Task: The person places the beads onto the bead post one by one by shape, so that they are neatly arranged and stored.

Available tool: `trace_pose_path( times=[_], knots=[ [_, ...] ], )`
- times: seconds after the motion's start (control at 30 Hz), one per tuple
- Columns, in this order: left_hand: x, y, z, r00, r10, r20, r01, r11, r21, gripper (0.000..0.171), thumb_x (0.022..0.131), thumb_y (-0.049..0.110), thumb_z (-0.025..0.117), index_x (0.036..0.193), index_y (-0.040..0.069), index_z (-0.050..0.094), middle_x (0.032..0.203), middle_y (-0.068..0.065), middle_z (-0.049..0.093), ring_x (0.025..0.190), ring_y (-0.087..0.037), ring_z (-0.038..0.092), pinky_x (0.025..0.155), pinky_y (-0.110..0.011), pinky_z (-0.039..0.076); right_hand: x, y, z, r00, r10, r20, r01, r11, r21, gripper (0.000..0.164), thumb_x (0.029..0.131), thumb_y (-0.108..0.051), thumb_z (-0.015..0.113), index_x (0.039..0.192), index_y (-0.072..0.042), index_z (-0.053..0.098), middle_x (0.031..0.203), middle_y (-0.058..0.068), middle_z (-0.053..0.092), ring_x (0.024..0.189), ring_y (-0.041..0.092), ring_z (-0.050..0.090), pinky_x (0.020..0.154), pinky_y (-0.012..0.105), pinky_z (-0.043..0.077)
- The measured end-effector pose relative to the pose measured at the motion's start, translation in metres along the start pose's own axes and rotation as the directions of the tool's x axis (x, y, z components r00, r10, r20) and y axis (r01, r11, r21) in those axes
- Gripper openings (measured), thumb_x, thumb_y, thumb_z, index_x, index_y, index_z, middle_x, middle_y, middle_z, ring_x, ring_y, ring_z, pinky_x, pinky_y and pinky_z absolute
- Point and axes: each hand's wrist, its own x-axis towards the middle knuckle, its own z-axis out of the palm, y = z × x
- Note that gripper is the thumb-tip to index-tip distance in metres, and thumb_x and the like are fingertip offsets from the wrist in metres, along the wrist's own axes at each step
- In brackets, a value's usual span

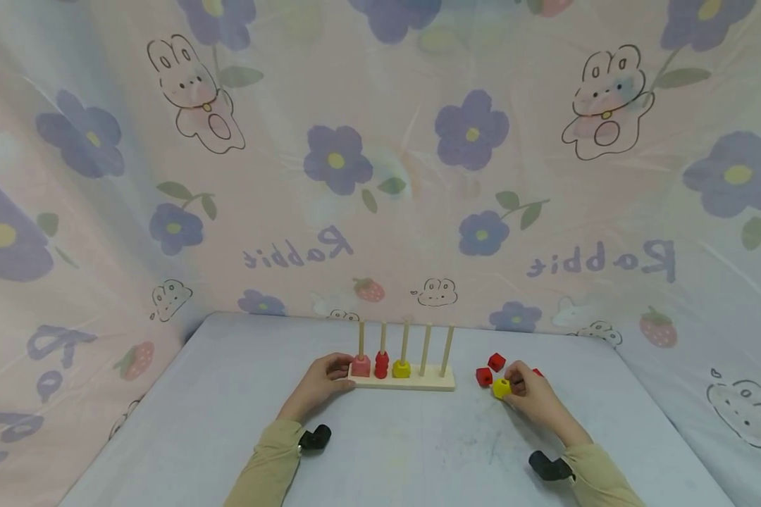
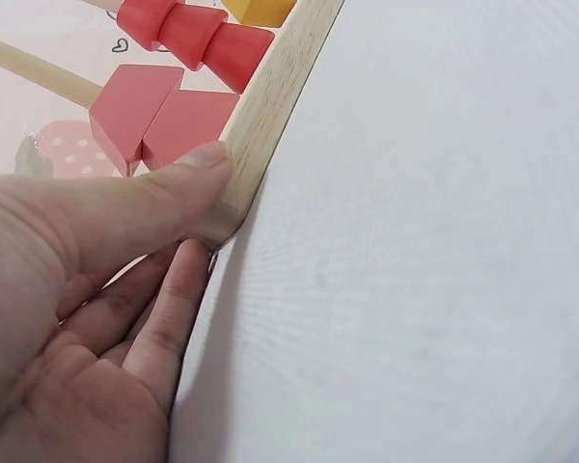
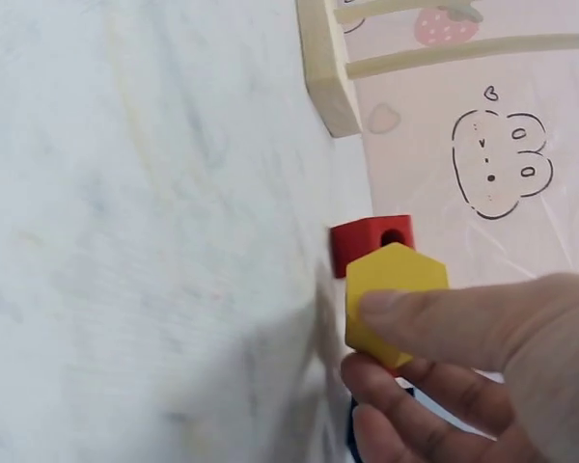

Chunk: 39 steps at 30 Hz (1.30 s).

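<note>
A wooden peg board [image 1: 421, 384] with several upright pegs stands near the back of the table. Its leftmost peg carries pink blocks [image 2: 140, 111], the one beside it red notched beads [image 1: 381, 365], and the middle one a yellow block [image 1: 401, 369]. My left hand [image 1: 322, 380] grips the board's left end, thumb along the front edge and fingers at the end. To the right of the board, my right hand [image 1: 535, 398] pinches a yellow hexagonal bead [image 3: 398, 272] between thumb and fingers. The two rightmost pegs are bare.
Loose red blocks lie around the right hand: one behind [image 1: 497, 362], one on the left [image 1: 484, 377], another partly hidden past the knuckles [image 1: 537, 372]. Something dark blue [image 3: 354, 434] shows under the fingers in the right wrist view. A patterned curtain [image 1: 406, 211] hangs behind the table.
</note>
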Motion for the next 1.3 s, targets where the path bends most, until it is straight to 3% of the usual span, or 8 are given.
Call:
trace_pose_path(
  times=[0.13,0.47,0.57,0.97,1.3],
  knots=[
    [0.0,0.0,0.0,1.0,0.004,-0.008,-0.004,1.0,0.005,0.048,0.081,0.004,0.075,0.125,0.0,0.056,0.116,-0.014,0.06,0.106,-0.027,0.06,0.089,-0.031,0.052,0.003,-0.004,-0.008,0.998,-0.055,0.008,0.055,0.998,0.022,0.034,0.079,0.008,0.07,0.104,0.001,0.048,0.094,0.011,0.057,0.08,0.022,0.059,0.07,0.029,0.054],
    [0.001,0.0,0.0,1.0,0.002,-0.014,-0.002,1.0,0.014,0.049,0.08,0.006,0.076,0.125,0.001,0.056,0.115,-0.013,0.06,0.106,-0.026,0.06,0.089,-0.031,0.052,0.02,-0.025,-0.037,0.997,-0.07,0.04,0.068,0.997,0.028,0.029,0.085,0.001,0.069,0.11,-0.001,0.053,0.105,0.013,0.059,0.091,0.028,0.061,0.077,0.035,0.056],
    [-0.001,0.005,-0.001,1.0,0.011,-0.013,-0.011,1.0,0.004,0.048,0.081,0.003,0.075,0.125,-0.002,0.056,0.115,-0.016,0.06,0.106,-0.029,0.06,0.09,-0.034,0.052,0.026,-0.032,-0.042,0.996,-0.089,0.025,0.089,0.996,0.027,0.029,0.086,-0.002,0.07,0.11,-0.001,0.053,0.104,0.012,0.059,0.093,0.029,0.061,0.078,0.035,0.056],
    [0.001,-0.001,0.0,1.0,-0.004,-0.008,0.005,1.0,0.015,0.049,0.08,0.006,0.077,0.125,0.003,0.057,0.115,-0.012,0.06,0.105,-0.025,0.06,0.089,-0.03,0.052,0.054,-0.072,-0.055,0.991,-0.132,-0.034,0.133,0.991,0.03,0.034,0.088,-0.005,0.069,0.117,0.0,0.051,0.11,0.016,0.059,0.098,0.032,0.06,0.088,0.048,0.051],
    [0.003,-0.002,0.0,1.0,-0.006,-0.007,0.006,1.0,0.013,0.049,0.081,0.007,0.076,0.126,0.002,0.056,0.117,-0.013,0.06,0.106,-0.025,0.06,0.09,-0.031,0.051,0.075,-0.118,-0.052,0.962,-0.24,-0.131,0.254,0.963,0.096,0.034,0.087,0.0,0.068,0.117,-0.003,0.054,0.113,0.014,0.059,0.098,0.029,0.06,0.087,0.046,0.052]
  ],
)
